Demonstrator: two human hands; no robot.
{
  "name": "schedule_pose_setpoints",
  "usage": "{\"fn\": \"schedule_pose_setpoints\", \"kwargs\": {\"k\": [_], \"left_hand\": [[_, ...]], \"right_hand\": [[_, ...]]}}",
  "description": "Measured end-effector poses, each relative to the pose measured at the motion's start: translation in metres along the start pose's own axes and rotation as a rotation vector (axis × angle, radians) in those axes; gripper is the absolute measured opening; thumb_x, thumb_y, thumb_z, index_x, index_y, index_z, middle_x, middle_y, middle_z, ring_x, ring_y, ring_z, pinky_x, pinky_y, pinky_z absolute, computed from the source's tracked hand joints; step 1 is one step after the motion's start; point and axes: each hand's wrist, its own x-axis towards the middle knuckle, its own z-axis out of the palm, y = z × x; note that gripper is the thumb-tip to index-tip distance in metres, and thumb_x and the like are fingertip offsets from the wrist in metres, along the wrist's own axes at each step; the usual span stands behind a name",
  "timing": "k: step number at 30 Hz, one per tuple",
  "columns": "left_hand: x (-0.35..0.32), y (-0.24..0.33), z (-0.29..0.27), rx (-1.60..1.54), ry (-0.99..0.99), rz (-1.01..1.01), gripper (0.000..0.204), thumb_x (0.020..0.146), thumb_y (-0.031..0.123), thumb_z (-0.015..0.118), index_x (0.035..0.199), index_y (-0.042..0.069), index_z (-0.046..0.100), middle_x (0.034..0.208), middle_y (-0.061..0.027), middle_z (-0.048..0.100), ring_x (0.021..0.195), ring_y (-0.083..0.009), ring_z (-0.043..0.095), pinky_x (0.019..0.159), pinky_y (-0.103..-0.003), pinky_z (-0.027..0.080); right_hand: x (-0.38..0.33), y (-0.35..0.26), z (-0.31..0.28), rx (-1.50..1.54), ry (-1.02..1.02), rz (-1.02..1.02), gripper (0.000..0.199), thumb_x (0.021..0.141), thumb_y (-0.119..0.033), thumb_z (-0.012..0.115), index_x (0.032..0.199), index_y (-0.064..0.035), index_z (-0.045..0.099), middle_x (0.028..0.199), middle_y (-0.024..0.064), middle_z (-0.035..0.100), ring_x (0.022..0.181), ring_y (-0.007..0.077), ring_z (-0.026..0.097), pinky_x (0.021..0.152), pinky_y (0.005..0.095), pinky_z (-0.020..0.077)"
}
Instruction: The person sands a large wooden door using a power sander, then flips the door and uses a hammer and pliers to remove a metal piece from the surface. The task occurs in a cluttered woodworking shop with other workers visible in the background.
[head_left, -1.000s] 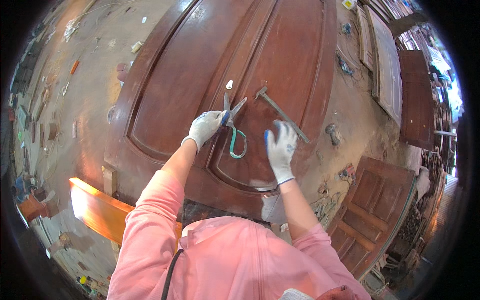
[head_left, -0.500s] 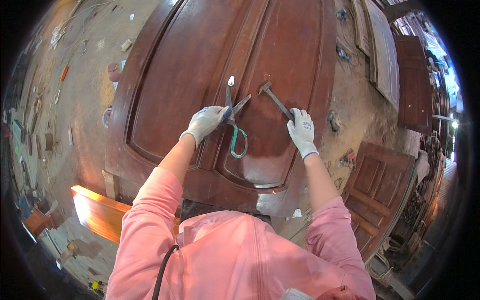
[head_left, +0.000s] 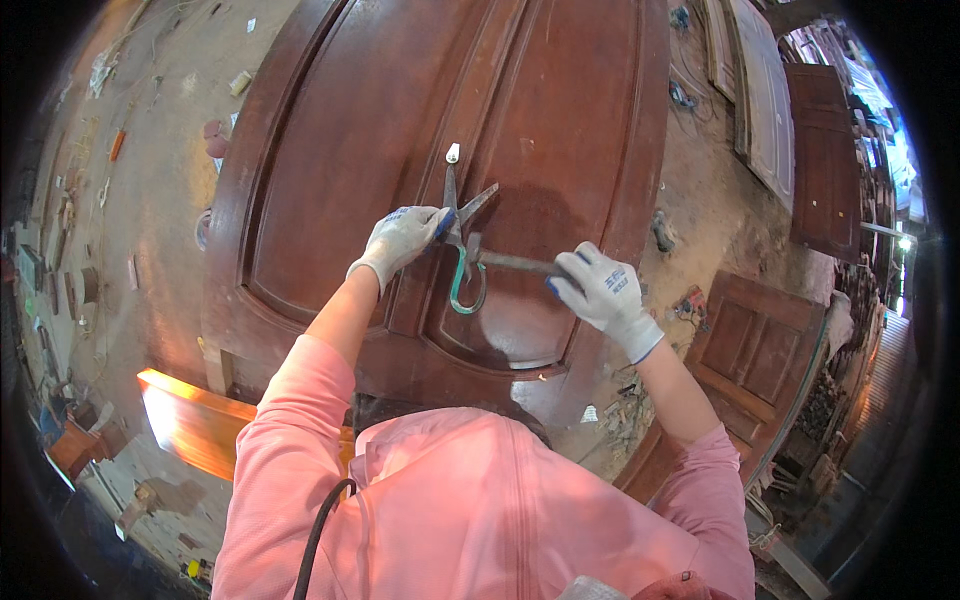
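Note:
A large dark reddish-brown panelled wooden door (head_left: 345,170) lies in front of me. Closed around the pivot area of a pair of scissors (head_left: 479,203) is my left hand (head_left: 402,240), in a white glove. The scissors' blades are spread and point away from me, and a teal-wrapped handle loop faces me. At the tip of one blade is a small white piece (head_left: 453,153). My right hand (head_left: 608,293), also gloved, grips a hammer (head_left: 518,262) by its handle. The hammer's head is over the scissors near the handle loop; whether they touch, I cannot tell.
An orange-lit wooden board (head_left: 195,422) stands at the lower left. On the right a smaller panelled door (head_left: 755,345) leans, and more door panels (head_left: 765,120) stand farther back. Cables, scraps and power tools (head_left: 692,305) litter the floor around the big door.
My right hand has swung the hammer toward me and leftward, so its head is now beside the scissors' handle instead of above the door panel. My left hand has shifted slightly left with the scissors.

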Motion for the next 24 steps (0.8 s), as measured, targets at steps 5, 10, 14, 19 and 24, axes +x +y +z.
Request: {"fn": "schedule_pose_setpoints", "kwargs": {"k": [5,10,14,19,24], "left_hand": [[0.002,-0.001,0.0,-0.017,0.009,-0.019,0.053,0.098,0.056,0.046,0.11,0.012,0.072,0.094,-0.0095,0.07,0.086,-0.0268,0.064,0.081,-0.038,0.047],[0.002,-0.001,-0.002,-0.047,-0.024,-0.027,0.053,0.098,0.056,0.046,0.108,0.011,0.072,0.087,-0.008,0.068,0.079,-0.023,0.062,0.076,-0.037,0.047],[0.005,-0.005,-0.001,-0.029,-0.013,-0.013,0.053,0.099,0.055,0.045,0.105,0.01,0.072,0.083,-0.008,0.066,0.076,-0.0223,0.06,0.074,-0.036,0.047],[0.004,-0.003,-0.003,-0.034,-0.022,0.006,0.052,0.1,0.053,0.045,0.103,0.009,0.072,0.082,-0.0077,0.065,0.074,-0.0221,0.059,0.073,-0.037,0.047],[0.005,-0.002,-0.003,-0.041,-0.019,0.016,0.051,0.101,0.051,0.044,0.104,0.01,0.072,0.085,-0.0087,0.067,0.075,-0.0239,0.06,0.073,-0.037,0.047]], "right_hand": [[-0.001,-0.015,0.005,-0.177,-0.008,-0.23,0.022,0.09,-0.039,0.062,0.094,-0.0183,0.059,0.085,0.0026,0.057,0.075,0.0203,0.065,0.061,0.0353,0.0519],[0.009,-0.031,0.001,-0.242,-0.003,-0.436,0.019,0.088,-0.038,0.064,0.091,-0.0202,0.059,0.081,-0.0005,0.057,0.073,0.0164,0.063,0.06,0.0319,0.0503],[0.022,-0.036,0.002,-0.335,-0.02,-0.449,0.021,0.083,-0.037,0.068,0.095,-0.0209,0.06,0.079,-0.0016,0.055,0.073,0.0145,0.062,0.06,0.0316,0.0493],[0.043,-0.038,-0.016,-0.364,-0.042,-0.526,0.014,0.09,-0.031,0.061,0.088,-0.0174,0.059,0.077,0.0002,0.058,0.071,0.017,0.065,0.058,0.0325,0.0518],[0.057,-0.035,-0.021,-0.477,-0.099,-0.494,0.015,0.092,-0.029,0.058,0.087,-0.0161,0.059,0.077,0.001,0.06,0.071,0.0184,0.067,0.056,0.0325,0.0523]]}}
